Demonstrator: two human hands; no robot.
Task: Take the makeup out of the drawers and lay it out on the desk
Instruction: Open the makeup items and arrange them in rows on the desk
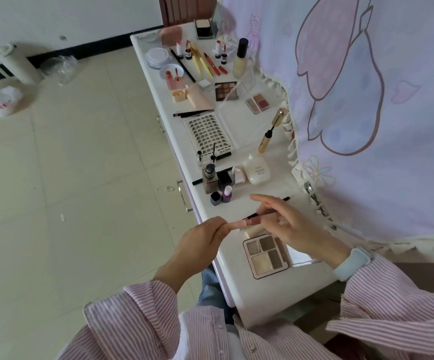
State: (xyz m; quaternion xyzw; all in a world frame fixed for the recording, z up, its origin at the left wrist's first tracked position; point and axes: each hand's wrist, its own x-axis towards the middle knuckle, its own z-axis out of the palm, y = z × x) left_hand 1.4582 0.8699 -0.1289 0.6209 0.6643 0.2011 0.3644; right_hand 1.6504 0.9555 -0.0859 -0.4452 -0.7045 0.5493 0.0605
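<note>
The fingers (pixel 219 231) of the left hand (pixel 200 242) are curling round the pale pink end of a slim pink lip-gloss tube (pixel 247 221), while the fingers (pixel 267 203) of the right hand (pixel 293 227) are pinching its darker far end, the index finger lying straighter above it. The tube is being held level between both hands, just above the near part of the long white glossy surface (pixel 236 297). A thin dark pencil (pixel 286 198) is showing beyond the right hand; whether that hand is touching it cannot be told.

Just below the hands a rose-gold four-pan eyeshadow palette (pixel 265 255) is lying open on the surface. Beyond the hands, a small purple nail-polish bottle with a white cap (pixel 226 194) is standing beside a dark blue cube-shaped bottle (pixel 215 198), with a brown square glass foundation bottle (pixel 209 179) behind them and a cream rounded plastic bottle (pixel 258 172) to their right. Further on, a flat tray of black false lashes (pixel 209 132) is lying near a gold mascara tube with its wand pulled out (pixel 270 136). At the far end, a brown nine-pan eyeshadow palette (pixel 225 91), a tall cream foundation bottle with a dark cap (pixel 240 59) and several red and yellow pencils (pixel 205 64) are lying spread out.

A pale blue wristband (pixel 352 262) is sitting on the right wrist above a pink-and-white striped sleeve (pixel 392 302).
</note>
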